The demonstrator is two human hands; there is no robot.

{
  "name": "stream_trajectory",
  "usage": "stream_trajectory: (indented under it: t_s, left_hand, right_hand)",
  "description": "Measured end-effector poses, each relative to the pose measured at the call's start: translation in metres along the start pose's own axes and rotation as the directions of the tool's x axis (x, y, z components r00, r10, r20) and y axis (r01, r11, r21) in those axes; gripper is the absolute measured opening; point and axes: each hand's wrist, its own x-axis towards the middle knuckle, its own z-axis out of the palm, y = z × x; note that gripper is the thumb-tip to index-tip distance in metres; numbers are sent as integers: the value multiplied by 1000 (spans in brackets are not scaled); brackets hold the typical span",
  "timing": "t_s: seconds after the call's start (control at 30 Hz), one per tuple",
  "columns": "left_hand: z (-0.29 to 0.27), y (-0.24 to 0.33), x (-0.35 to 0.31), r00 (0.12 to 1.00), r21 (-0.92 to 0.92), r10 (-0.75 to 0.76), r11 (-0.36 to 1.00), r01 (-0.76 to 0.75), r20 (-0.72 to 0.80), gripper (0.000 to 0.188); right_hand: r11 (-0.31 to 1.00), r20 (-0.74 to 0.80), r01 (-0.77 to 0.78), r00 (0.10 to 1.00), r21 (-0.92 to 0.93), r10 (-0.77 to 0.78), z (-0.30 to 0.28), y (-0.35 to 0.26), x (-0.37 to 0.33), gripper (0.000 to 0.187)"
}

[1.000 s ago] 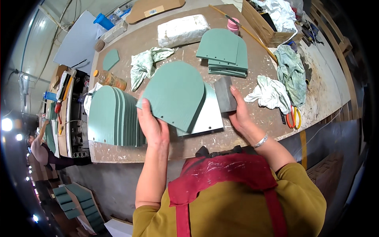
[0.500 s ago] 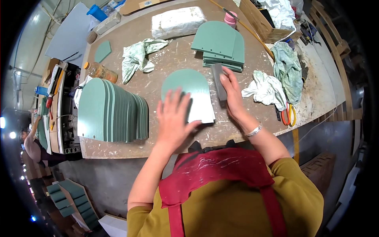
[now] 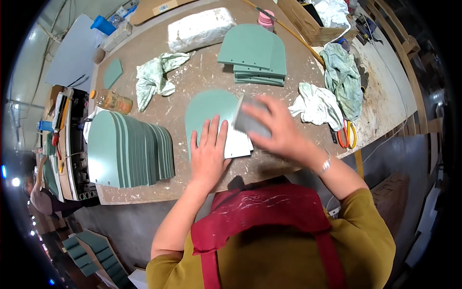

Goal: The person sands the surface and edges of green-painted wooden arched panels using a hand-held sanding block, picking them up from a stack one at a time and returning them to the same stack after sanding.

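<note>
A green round-topped panel (image 3: pixel 207 103) lies flat on the brown worktable, with the edge of another panel showing beneath it. On its lower left part rests my left hand (image 3: pixel 208 151), open, fingers stretched out and pressing flat. My right hand (image 3: pixel 284 127), smeared by motion, is closed around a grey sanding block (image 3: pixel 252 118), which sits on or just over the panel's right side. To the left stands a thick row of similar green panels (image 3: pixel 127 149) on edge. A smaller stack of green panels (image 3: pixel 252 50), with small holes along the near edge, lies farther back.
Crumpled rags lie at left (image 3: pixel 156 79) and right (image 3: pixel 317 106). Orange-handled scissors (image 3: pixel 344 135) sit near the right edge. A plastic bottle (image 3: pixel 113 101), a white wrapped bundle (image 3: pixel 202 29) and a pink bottle (image 3: pixel 265 20) stand around. Another person (image 3: pixel 42 197) works far left.
My right hand has brought the sanding block leftward from beside the panel onto or over its right side, turning it flatter. My left hand has settled lower on the panel. The view has shifted slightly.
</note>
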Motion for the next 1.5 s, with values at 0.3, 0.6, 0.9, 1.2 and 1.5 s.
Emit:
stream_trajectory:
  t_s: [0.3,0.6,0.9,1.2,1.5]
  left_hand:
    - [0,0,1,1000,7,8,1000,-8,21,102]
    - [-1,-1,2,999,15,52,998,-53,11,102]
    - [-1,-1,3,995,26,99,995,-99,-22,100]
    - [12,-7,1,989,-7,102,995,-103,-110,91]
    - [13,-4,0,989,-18,90,995,-93,-118,88]
  right_hand:
    - [977,63,-211,976,3,210,-8,-7,22,54]
    - [941,102,-311,940,-134,325,25,26,92,45]
    - [908,418,-184,841,-376,343,57,19,172,41]
    - [927,670,91,717,-363,192,83,-31,209,39]
    - [945,722,170,686,-279,90,104,-47,205,41]
